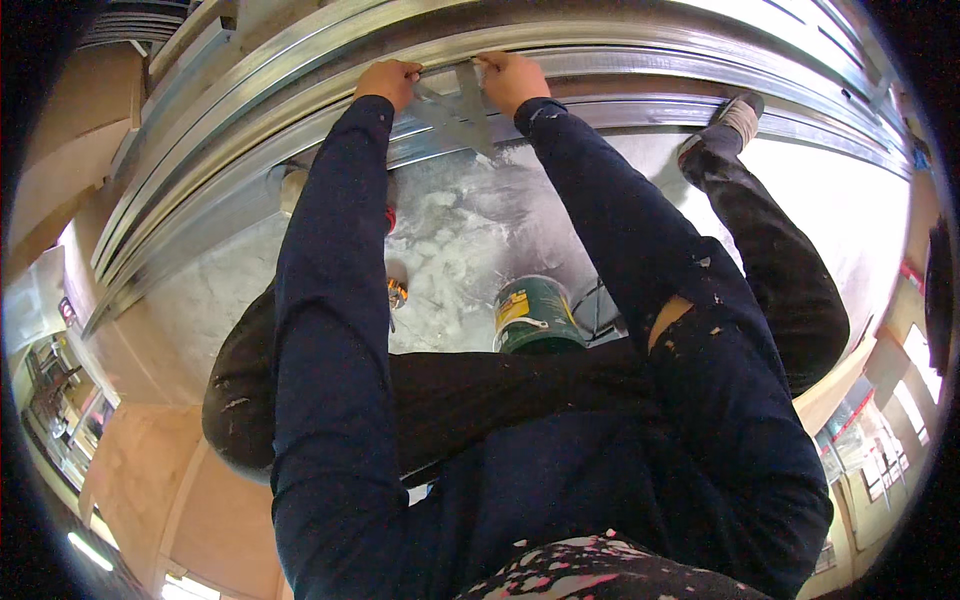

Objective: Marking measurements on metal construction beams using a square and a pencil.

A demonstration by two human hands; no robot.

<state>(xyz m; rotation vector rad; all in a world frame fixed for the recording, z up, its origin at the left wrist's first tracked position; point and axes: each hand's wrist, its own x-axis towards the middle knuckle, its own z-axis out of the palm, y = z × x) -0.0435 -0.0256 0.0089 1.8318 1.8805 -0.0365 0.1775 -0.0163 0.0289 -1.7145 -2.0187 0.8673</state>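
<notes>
Out at arm's length, my left hand (388, 83) is closed, its fingers pinching near the left corner of a flat grey metal triangle square (455, 115). On the other side my right hand (513, 82) pinches close to the square's upper end, fingertips together. The square lies across long silvery metal channels (600, 62), its lower tip reaching past their near edge. Both hands rest at the channels; what lies under the fingertips is partly hidden.
Below the hands, a green bucket (540, 310) stands on the white-smeared grey floor (450, 240), a cable (600, 310) beside it. An orange-and-black tool (397, 293) lies near my left forearm. My shoe (737, 120) is against the channels at right. Wooden panels (150, 480) stand at left.
</notes>
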